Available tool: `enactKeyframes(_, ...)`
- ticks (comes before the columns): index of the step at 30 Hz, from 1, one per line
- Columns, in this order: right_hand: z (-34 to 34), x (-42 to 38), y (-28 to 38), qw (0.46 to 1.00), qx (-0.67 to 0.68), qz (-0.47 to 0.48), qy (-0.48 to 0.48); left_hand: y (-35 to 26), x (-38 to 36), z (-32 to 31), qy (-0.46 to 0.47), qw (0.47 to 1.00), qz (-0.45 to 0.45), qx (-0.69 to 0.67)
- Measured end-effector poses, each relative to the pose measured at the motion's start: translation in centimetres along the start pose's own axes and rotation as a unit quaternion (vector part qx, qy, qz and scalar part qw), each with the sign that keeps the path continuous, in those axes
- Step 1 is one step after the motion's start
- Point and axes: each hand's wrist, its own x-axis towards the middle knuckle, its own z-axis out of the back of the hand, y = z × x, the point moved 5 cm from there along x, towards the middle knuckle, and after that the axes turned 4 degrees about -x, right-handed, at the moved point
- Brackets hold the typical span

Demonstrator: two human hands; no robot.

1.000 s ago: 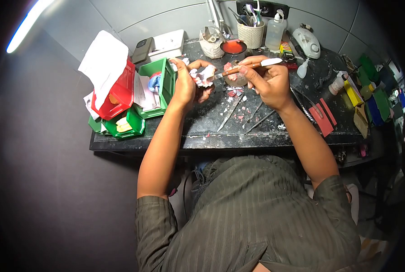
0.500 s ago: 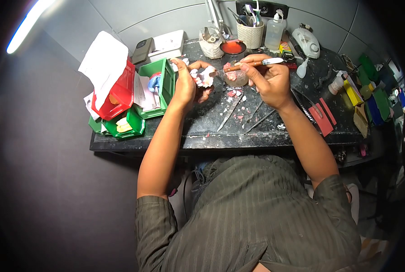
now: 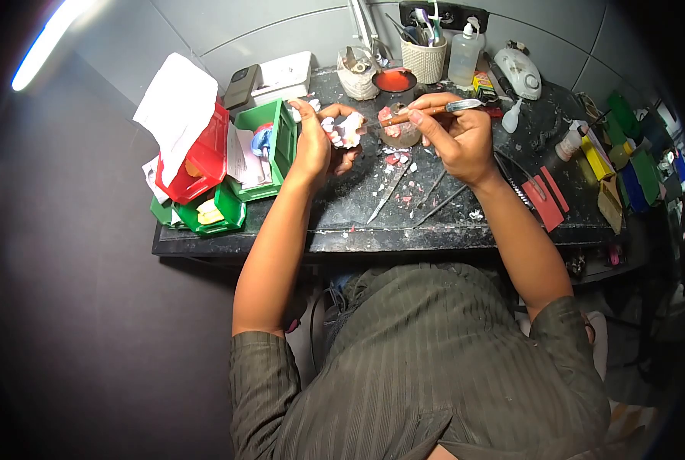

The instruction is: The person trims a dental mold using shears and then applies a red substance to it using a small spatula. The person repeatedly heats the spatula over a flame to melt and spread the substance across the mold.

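My left hand [image 3: 314, 144] is closed around a small white plaster dental model [image 3: 348, 130] with pink patches, its jagged edge facing right. Between the thumb and fingers of my right hand [image 3: 462, 140] is a wax knife [image 3: 428, 112] with a brown handle and a metal blade at its right end. The handle's left end points toward the model, apart from it. Behind and below that end stands a round glass vessel [image 3: 401, 139] with pink material at its top. White and pink scraps [image 3: 395, 159] lie in front of the vessel.
Slim metal tools [image 3: 389, 193] lie on the black bench. Green and red bins [image 3: 283, 157] stand left. A red wax dish [image 3: 395, 80], a brush cup [image 3: 424, 63] and a pump bottle [image 3: 464, 57] are behind. Pink wax sheets [image 3: 543, 203] lie right.
The wax knife has turned slightly in my right hand, and its blade looks darker. My left hand and the dental model have barely moved.
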Motion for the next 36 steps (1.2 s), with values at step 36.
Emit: enactKeyframes(36, 4.5, 0.5, -2.4, 0.968, -0.136, 0.011, -0.212, -0.1, 0.0, 0.3, -0.009, 1.000, 0.012, -0.005)
